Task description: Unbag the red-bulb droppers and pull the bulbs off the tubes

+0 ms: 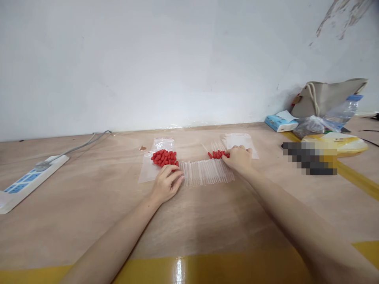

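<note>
My left hand [168, 184] lies at the left end of a row of thin clear tubes [204, 172], its loosely curled fingers slightly apart. Just beyond it is a pile of red rubber bulbs [162, 157] on a clear plastic bag [146, 170]. My right hand [240, 158] is over the far right end of the row, its fingers closed at a red rubber bulb [227, 155]. That bulb is the last in a line of red bulbs [217, 154] fitted on thin clear stems, forming droppers that point away from me. The right fingertips partly cover it.
Another plastic bag [241, 142] lies beyond my right hand. A power strip [32, 179] with a grey cable is at left. At right are a tissue pack [281, 121], a plastic bottle [348, 108], a yellow package [337, 145] and a beige bag [331, 96]. A wall [177, 67] stands behind.
</note>
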`<state>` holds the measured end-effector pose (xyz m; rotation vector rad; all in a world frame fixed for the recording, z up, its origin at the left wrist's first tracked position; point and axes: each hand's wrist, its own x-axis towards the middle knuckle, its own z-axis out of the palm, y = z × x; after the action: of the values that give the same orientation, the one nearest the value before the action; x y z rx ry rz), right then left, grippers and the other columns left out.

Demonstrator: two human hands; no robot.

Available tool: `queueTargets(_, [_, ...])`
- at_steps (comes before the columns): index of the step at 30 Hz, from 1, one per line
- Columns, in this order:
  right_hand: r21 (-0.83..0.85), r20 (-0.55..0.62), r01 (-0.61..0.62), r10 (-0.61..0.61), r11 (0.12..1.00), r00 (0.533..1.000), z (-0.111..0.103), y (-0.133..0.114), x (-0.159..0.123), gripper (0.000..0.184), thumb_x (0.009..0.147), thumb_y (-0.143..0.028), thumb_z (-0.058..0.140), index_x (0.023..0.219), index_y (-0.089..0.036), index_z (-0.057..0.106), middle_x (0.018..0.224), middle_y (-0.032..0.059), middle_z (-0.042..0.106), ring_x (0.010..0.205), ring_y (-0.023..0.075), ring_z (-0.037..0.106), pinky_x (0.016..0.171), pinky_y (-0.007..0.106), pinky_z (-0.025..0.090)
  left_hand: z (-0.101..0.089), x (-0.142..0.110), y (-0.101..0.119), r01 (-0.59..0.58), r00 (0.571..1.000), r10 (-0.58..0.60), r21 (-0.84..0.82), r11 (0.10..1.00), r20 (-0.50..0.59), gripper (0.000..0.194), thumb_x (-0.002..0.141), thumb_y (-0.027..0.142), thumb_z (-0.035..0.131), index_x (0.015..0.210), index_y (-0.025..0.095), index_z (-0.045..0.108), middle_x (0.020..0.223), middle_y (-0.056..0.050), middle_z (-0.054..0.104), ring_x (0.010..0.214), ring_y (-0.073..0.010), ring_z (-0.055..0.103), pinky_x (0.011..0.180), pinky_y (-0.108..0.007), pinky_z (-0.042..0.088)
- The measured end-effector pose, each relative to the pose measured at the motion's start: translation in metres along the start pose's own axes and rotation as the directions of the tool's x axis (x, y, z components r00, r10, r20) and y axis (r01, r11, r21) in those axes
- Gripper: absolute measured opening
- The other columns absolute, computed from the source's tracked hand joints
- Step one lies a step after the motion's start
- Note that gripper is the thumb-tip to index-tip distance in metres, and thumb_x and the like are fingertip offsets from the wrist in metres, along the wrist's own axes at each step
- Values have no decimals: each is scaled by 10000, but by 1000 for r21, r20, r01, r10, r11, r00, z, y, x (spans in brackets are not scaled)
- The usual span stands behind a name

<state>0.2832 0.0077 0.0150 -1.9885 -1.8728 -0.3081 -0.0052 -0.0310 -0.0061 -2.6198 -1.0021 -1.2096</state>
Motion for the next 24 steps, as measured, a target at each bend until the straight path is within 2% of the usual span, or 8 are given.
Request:
queueTargets(5, [30, -26, -38, 39, 999, 999, -3, -1, 2, 284, 770, -326, 461, 713, -188, 703, 760, 121, 630, 806, 247, 502, 712, 393, 292, 0, 0, 0, -5, 1000, 5, 3, 1000, 0, 169, 796, 191, 541, 952, 192, 607, 952, -70, 557, 907, -181, 516, 785, -350, 464])
queueTargets(9, [243, -128, -94, 128, 965, 983, -11, 0, -5, 265, 769, -355, 480, 769, -202, 696, 780, 84, 631, 821, 241, 511, 732, 391, 314, -2, 1, 2, -7, 1000, 7, 26, 1000, -4, 224, 801, 203, 532, 1018, 197, 589, 963, -73, 564, 907, -181, 527, 794, -355, 466])
queueTargets(12, [448, -219, 144, -47, 882, 975, -14, -3, -25, 225, 770, -343, 509, 794, -207, 687, 706, 48, 609, 733, 188, 517, 700, 337, 364, -4, 3, 6, -17, 1000, 20, 99, 995, -24, 324, 810, 213, 516, 1134, 211, 538, 1066, -95, 557, 996, -214, 517, 856, -404, 438])
queueTargets(14, [523, -296, 368, -242, 768, 924, -14, -7, -44, 186, 779, -316, 524, 824, -225, 680, 712, 30, 607, 699, 158, 519, 699, 321, 385, -4, 4, 11, -48, 998, 54, 173, 984, -32, 385, 815, 211, 509, 1200, 223, 493, 1176, -109, 522, 1091, -243, 475, 904, -437, 399])
queueTargets(16, [525, -336, 496, -367, 692, 867, -13, -13, -63, 158, 782, -285, 544, 865, -249, 673, 729, 24, 607, 708, 153, 514, 686, 318, 390, -4, 5, 17, -111, 993, 115, 237, 965, -3, 405, 821, 209, 505, 1224, 239, 471, 1229, -104, 504, 1146, -252, 440, 940, -453, 357])
queueTargets(18, [526, -327, 563, -460, 637, 826, -13, -18, -78, 176, 797, -245, 538, 924, -262, 659, 750, 23, 608, 714, 145, 510, 681, 315, 388, -3, 5, 22, -185, 983, 180, 267, 946, 43, 378, 826, 209, 508, 1201, 253, 488, 1170, -80, 559, 1109, -234, 472, 955, -453, 325])
queueTargets(20, [529, -311, 591, -509, 609, 803, -13, -22, -87, 193, 815, -225, 517, 951, -266, 647, 767, 23, 612, 727, 143, 510, 685, 319, 383, -1, 4, 26, -231, 973, 218, 272, 934, 78, 308, 826, 205, 518, 1131, 249, 533, 1002, -43, 637, 969, -196, 538, 935, -432, 323])
queueTargets(24, [486, -273, 592, -532, 643, 802, -13, -28, -90, 218, 813, -262, 525, 1011, -254, 618, 869, 37, 625, 796, 159, 516, 713, 332, 362, 1, 3, 30, -257, 966, 237, 267, 929, 106, 168, 821, 194, 534, 980, 214, 583, 714, 9, 636, 714, -139, 536, 811, -366, 355])
